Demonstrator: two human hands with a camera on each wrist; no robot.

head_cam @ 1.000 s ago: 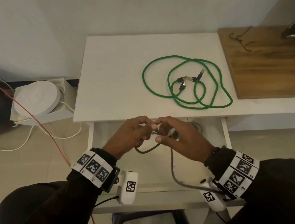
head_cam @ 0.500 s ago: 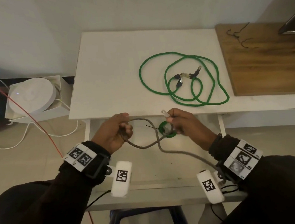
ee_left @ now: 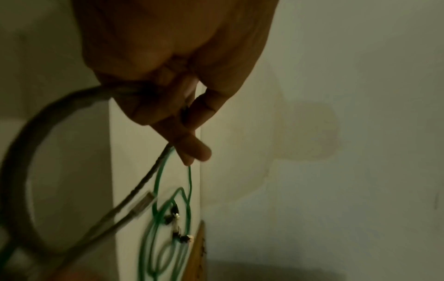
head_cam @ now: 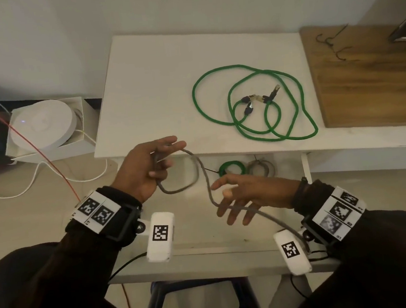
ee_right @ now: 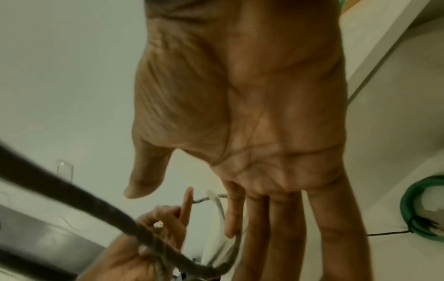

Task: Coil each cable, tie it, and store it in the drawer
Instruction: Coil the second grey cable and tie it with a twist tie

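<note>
A grey cable (head_cam: 207, 183) hangs over the open drawer (head_cam: 205, 249). My left hand (head_cam: 149, 166) grips it near the table's front edge, thumb and curled fingers round it, index and middle fingers stretched out. In the left wrist view the grey cable (ee_left: 69, 98) loops out below the left hand (ee_left: 168, 57). My right hand (head_cam: 240, 197) is flat with spread fingers, and the cable lies across them towards my right wrist. The right wrist view shows the bare palm (ee_right: 252, 114). A loose green cable (head_cam: 253, 100) sprawls on the white table (head_cam: 154, 84).
A green coil (head_cam: 231, 168) and a grey coil (head_cam: 262, 167) lie at the drawer's back. A wooden board (head_cam: 367, 78) with black ties (head_cam: 332, 41) is at the right. On the floor at the left stand a white round device (head_cam: 42, 126) and loose wires.
My right hand has let go of the cable end, opened and dropped lower over the drawer. My left hand has risen towards the table edge with the cable, two fingers now stretched out.
</note>
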